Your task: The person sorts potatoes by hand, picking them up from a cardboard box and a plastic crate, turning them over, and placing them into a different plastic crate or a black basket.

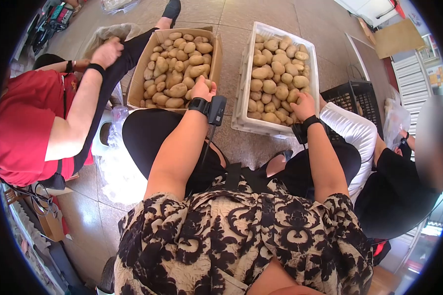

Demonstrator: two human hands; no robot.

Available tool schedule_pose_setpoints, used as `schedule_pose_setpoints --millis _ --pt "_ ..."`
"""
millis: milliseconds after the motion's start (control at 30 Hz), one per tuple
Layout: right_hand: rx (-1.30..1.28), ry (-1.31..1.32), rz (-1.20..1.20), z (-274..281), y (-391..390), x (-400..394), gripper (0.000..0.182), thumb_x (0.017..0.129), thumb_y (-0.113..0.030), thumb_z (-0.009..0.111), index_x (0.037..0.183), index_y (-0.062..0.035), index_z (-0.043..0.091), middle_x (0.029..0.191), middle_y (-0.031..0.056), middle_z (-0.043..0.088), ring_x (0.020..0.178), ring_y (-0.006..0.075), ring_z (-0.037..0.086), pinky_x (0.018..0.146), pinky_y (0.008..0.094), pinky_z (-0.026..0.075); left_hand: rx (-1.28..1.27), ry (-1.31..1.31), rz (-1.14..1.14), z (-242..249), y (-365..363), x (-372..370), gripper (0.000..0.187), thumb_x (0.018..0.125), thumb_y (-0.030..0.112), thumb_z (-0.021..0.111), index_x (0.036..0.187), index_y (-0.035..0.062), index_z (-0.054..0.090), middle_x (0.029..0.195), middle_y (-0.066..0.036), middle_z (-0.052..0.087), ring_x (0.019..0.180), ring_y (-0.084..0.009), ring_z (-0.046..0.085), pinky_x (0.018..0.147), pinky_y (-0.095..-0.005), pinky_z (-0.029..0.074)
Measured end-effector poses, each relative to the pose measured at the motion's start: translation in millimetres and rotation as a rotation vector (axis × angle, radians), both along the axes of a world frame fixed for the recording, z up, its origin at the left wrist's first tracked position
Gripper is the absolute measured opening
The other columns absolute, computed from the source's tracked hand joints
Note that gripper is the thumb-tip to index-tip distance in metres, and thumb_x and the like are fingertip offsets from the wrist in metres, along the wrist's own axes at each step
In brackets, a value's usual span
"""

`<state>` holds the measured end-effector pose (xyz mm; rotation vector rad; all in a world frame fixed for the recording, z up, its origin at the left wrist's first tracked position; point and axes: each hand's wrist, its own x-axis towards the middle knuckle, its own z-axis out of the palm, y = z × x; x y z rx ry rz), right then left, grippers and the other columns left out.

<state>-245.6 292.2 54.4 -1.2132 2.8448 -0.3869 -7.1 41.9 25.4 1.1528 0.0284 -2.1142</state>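
Observation:
A cardboard box (217, 61) full of potatoes stands in front of me on the left, and a white plastic crate (314, 61) of potatoes stands on the right. At the box's near right corner, my left hand (202, 89) has its fingers wrapped round a potato (208, 83). My right hand (304, 105) is at the crate's near right corner, over the potatoes, with its fingers bent; what they hold, if anything, is hidden. Black devices are strapped to both my wrists.
A person in red (39, 118) sits on the left, one hand near a plastic bag (96, 39). Another person in black (394, 196) sits on the right beside a black crate (362, 93) and a white cushion (352, 128). Clear plastic (115, 172) lies near my left knee.

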Motion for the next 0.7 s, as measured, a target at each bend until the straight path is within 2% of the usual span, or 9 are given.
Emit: schedule_pose_setpoints --millis 33,133,233,367,533,700 --pt "0.02 -0.011 -0.02 0 -1 0 0.048 0.065 -0.022 0.069 0.107 -0.0043 0.056 0.118 0.0202 0.048 0.114 0.0354 0.041 0.098 0.0403 0.033 0.034 -0.05 0.043 -2 -5 -2 0.037 0.086 0.025 0.056 0.112 0.0036 0.041 0.102 -0.01 0.045 0.078 -0.0181 0.048 0.058 -0.026 0.047" --pt "0.066 0.006 -0.058 2 -1 1 0.049 0.064 -0.022 0.07 0.108 -0.0046 0.056 0.12 0.0194 0.046 0.115 0.0348 0.041 0.099 0.039 0.033 0.037 -0.175 -0.025 -1 -7 4 0.037 0.086 0.025 0.056 0.111 0.0032 0.04 0.1 -0.01 0.046 0.074 -0.0174 0.049 0.054 -0.0258 0.046" --pt "0.032 -0.087 -0.09 4 0 2 0.054 0.063 -0.018 0.071 0.112 -0.005 0.053 0.125 0.019 0.041 0.116 0.0337 0.04 0.099 0.0374 0.033 0.04 -0.246 -0.027 -4 -6 5 0.037 0.086 0.026 0.055 0.111 0.0032 0.039 0.098 -0.01 0.046 0.072 -0.0168 0.05 0.051 -0.0243 0.045" --pt "0.04 -0.143 -0.132 8 0 5 0.058 0.063 -0.016 0.072 0.116 -0.0063 0.05 0.128 0.0183 0.036 0.117 0.0333 0.039 0.099 0.0365 0.034 0.016 -0.225 -0.028 -18 -10 4 0.037 0.087 0.025 0.054 0.112 0.0025 0.039 0.098 -0.01 0.046 0.071 -0.0171 0.051 0.05 -0.024 0.045" --pt "0.039 -0.104 -0.145 4 1 8 0.055 0.063 -0.017 0.072 0.113 -0.0079 0.051 0.127 0.0171 0.037 0.116 0.0331 0.039 0.098 0.037 0.035 0.084 -0.127 0.162 -25 -15 0 0.041 0.088 0.026 0.052 0.117 0.0006 0.036 0.102 -0.012 0.047 0.074 -0.0196 0.053 0.058 -0.0266 0.051" --pt "0.056 -0.058 -0.193 8 -1 15 0.052 0.063 -0.017 0.072 0.111 -0.0106 0.052 0.123 0.0157 0.04 0.113 0.0333 0.042 0.095 0.0395 0.035 0.08 -0.078 0.236 -9 -14 5 0.045 0.088 0.028 0.051 0.118 -0.0011 0.035 0.105 -0.015 0.047 0.081 -0.0227 0.056 0.065 -0.0271 0.052"
